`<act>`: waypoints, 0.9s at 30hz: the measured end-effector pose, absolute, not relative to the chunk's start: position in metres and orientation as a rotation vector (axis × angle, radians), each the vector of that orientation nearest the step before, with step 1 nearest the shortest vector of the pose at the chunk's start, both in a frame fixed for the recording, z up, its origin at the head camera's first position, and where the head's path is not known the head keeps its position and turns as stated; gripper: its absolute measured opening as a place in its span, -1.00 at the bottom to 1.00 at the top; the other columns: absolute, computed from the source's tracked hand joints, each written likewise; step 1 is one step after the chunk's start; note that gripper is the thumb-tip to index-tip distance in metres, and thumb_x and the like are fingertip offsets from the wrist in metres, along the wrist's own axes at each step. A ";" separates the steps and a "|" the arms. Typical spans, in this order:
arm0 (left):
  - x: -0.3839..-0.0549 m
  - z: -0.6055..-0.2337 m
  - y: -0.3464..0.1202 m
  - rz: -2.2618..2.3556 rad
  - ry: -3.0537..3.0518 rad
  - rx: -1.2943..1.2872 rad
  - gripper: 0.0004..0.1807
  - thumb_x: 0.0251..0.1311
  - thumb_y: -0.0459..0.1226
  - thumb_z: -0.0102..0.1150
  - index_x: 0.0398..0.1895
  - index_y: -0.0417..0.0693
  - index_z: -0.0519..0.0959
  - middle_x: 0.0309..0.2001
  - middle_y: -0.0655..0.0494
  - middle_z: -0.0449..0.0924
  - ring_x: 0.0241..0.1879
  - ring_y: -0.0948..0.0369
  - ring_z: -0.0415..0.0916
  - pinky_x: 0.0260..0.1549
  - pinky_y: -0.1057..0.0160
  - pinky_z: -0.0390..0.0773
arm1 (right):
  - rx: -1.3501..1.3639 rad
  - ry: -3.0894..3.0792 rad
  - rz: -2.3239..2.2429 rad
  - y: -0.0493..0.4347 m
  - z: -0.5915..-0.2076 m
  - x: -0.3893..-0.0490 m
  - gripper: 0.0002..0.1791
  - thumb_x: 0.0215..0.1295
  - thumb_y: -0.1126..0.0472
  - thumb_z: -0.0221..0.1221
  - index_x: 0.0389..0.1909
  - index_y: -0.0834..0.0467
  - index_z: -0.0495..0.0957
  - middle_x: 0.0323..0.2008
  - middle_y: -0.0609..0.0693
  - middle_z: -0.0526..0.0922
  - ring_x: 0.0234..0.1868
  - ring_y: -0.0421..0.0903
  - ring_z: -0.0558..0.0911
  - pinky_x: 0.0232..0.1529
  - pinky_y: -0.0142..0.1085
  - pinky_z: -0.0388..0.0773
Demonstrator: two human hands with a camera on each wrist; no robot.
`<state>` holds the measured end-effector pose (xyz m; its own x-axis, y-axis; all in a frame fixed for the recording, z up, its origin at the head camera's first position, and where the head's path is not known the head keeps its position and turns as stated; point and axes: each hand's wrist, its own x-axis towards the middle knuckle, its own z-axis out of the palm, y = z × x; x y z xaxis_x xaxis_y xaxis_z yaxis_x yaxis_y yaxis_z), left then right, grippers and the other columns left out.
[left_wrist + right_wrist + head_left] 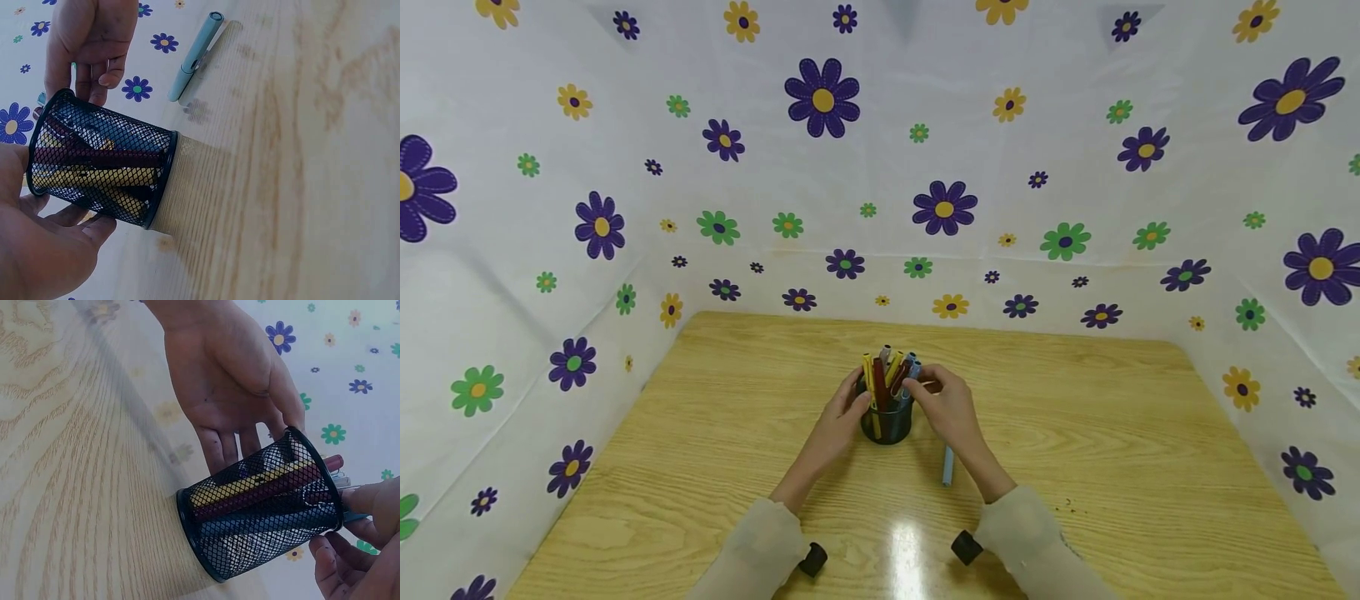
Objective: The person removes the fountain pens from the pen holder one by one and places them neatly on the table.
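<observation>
On the worktop, the left grip curls part-closed round a black mesh pen cup.
The right grip seems to pinch a light-blue marker at the rim. The upright cup looks light and stiff, best held round its wall; smooth barrels may slip. A loose blue marker lies nearby.

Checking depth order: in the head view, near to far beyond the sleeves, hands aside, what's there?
Loose blue pen → pen cup → flowered cloth at the back.
</observation>
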<state>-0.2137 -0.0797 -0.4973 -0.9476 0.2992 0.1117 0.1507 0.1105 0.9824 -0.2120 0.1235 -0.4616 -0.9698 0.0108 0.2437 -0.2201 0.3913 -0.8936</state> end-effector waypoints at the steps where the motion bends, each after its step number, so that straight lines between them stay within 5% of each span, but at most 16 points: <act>1: -0.214 -0.497 -0.080 1.967 2.253 0.458 -0.36 0.67 -0.16 -0.14 0.67 -0.11 0.01 0.59 -0.27 0.05 0.57 -0.15 0.00 0.48 -0.18 0.07 | 0.187 -2.433 1.611 0.124 -0.461 -0.212 -0.78 0.42 0.21 0.33 -0.07 0.29 0.69 -0.14 0.14 0.74 -0.15 0.09 0.71 -0.17 -0.13 0.67; 7: -0.214 -0.497 -0.079 1.950 2.265 0.454 -0.35 0.67 -0.14 -0.14 0.68 -0.09 -0.01 0.60 -0.25 0.04 0.57 -0.14 0.00 0.47 -0.18 0.11 | 0.202 -2.381 1.637 0.130 -0.457 -0.214 -0.78 0.41 0.22 0.34 -0.06 0.28 0.70 -0.15 0.13 0.74 -0.18 0.05 0.69 -0.27 -0.31 0.62; 16: -0.214 -0.496 -0.080 1.955 2.260 0.439 -0.35 0.67 -0.13 -0.13 0.68 -0.07 0.00 0.61 -0.20 0.03 0.58 -0.10 -0.01 0.48 -0.13 0.11 | 0.175 -2.369 1.763 0.136 -0.449 -0.214 -0.75 0.46 0.18 0.30 -0.02 0.28 0.68 -0.12 0.14 0.71 -0.13 0.04 0.68 -0.15 0.05 0.70; 23: -0.214 -0.497 -0.080 1.958 2.254 0.425 -0.35 0.66 -0.12 -0.13 0.68 -0.04 0.01 0.61 -0.18 0.01 0.58 -0.11 -0.03 0.48 -0.15 0.11 | 0.165 -2.338 1.769 0.142 -0.446 -0.215 -0.76 0.47 0.17 0.29 -0.03 0.27 0.67 -0.16 0.16 0.71 -0.16 0.01 0.66 -0.21 -0.21 0.70; 27: -0.214 -0.496 -0.080 1.952 2.256 0.412 -0.35 0.66 -0.12 -0.13 0.68 -0.04 0.00 0.61 -0.19 0.00 0.58 -0.12 -0.03 0.48 -0.15 0.11 | 0.141 -2.319 1.782 0.145 -0.443 -0.216 -0.75 0.47 0.18 0.29 -0.03 0.30 0.67 -0.16 0.20 0.70 -0.24 -0.14 0.62 -0.18 -0.15 0.70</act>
<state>-0.2135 -0.0803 -0.4959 -0.9542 0.2884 0.0794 0.1201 0.1263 0.9847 -0.2161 0.1448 -0.4430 -0.9727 0.0534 0.2259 -0.2046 0.2631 -0.9428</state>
